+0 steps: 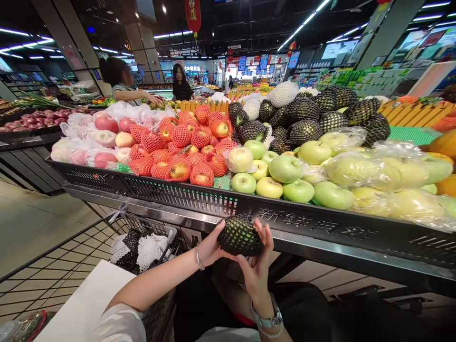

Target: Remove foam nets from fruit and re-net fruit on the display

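Both my hands hold one green fruit wrapped in black foam netting [240,234], just below the front rail of the fruit stand [199,199]. My left hand [211,247] cups its left side, a thin bracelet on the wrist. My right hand [257,263] supports it from below and the right, fingers curled up around it, a watch on the wrist. More black-netted fruit [302,116] is piled at the back of the stand.
Green apples [285,176], red-netted apples [185,147] and bagged pears [388,176] fill the stand. A wire shopping cart [71,266] at lower left holds black and white foam nets [140,249] and a white board. Two people stand behind the display.
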Demonstrator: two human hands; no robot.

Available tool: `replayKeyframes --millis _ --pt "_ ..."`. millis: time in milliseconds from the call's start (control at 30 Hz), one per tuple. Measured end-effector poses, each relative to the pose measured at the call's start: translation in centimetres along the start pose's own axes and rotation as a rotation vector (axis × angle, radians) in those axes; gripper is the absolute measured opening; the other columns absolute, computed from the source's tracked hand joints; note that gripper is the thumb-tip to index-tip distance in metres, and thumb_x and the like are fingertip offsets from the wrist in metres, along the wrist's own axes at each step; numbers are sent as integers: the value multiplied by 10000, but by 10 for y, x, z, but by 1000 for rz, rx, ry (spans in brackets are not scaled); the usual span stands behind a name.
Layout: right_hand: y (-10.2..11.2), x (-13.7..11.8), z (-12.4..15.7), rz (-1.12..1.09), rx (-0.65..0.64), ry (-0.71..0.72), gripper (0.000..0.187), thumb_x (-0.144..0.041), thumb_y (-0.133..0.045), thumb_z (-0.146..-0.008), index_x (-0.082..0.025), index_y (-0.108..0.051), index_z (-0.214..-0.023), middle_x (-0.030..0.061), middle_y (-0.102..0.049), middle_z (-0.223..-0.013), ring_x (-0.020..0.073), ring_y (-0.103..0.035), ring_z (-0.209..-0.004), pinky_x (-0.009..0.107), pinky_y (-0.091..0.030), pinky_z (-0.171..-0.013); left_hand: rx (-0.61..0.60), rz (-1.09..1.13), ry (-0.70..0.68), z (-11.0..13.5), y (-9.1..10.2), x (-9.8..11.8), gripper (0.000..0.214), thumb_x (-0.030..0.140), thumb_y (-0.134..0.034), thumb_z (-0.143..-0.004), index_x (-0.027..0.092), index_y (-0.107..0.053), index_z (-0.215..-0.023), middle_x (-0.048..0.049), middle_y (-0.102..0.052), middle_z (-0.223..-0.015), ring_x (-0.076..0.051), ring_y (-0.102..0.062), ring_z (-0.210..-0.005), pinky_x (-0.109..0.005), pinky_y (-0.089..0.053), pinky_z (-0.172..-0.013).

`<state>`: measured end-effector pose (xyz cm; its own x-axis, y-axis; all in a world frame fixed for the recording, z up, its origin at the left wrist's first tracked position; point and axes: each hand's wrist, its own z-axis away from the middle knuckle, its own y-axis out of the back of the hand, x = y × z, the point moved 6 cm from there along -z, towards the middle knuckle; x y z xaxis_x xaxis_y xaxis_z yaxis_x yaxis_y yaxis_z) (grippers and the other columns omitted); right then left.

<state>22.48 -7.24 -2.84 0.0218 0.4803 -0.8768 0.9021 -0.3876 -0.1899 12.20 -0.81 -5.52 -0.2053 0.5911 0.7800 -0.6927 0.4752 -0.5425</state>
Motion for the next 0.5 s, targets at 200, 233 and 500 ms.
replayKeyframes --millis 200,233,500 --pt "-1 -12 -11 180 -144 147 428 -356 -553 -891 -321 -504 -1315 44 -435 -1435 277 -396 -1334 489 -280 -1127 97 -408 -379 7 -3 18 690 681 -666 -683 212 -554 -1177 -86 -601 -1207 -280 -499 -1207 -446 -358 -1077" --pt "-3 -13 -10 195 -147 153 351 -317 -517 -910 -322 -543 -1260 44 -496 -1356 259 -455 -1268 469 -324 -1096 83 -471 -425 9 -4 20 689 695 -634 -703 208 -548 -1183 -89 -585 -1211 -281 -488 -1208 -447 -344 -1086" --pt "6 -9 -13 100 -92 62 341 -437 -396 -953 -282 -571 -1201 55 -479 -1348 255 -426 -1282 454 -298 -1108 24 -687 -599 14 -9 35 824 611 -765 -616 186 -450 -1248 -132 -493 -1243 -324 -471 -1206 -492 -351 -1068"
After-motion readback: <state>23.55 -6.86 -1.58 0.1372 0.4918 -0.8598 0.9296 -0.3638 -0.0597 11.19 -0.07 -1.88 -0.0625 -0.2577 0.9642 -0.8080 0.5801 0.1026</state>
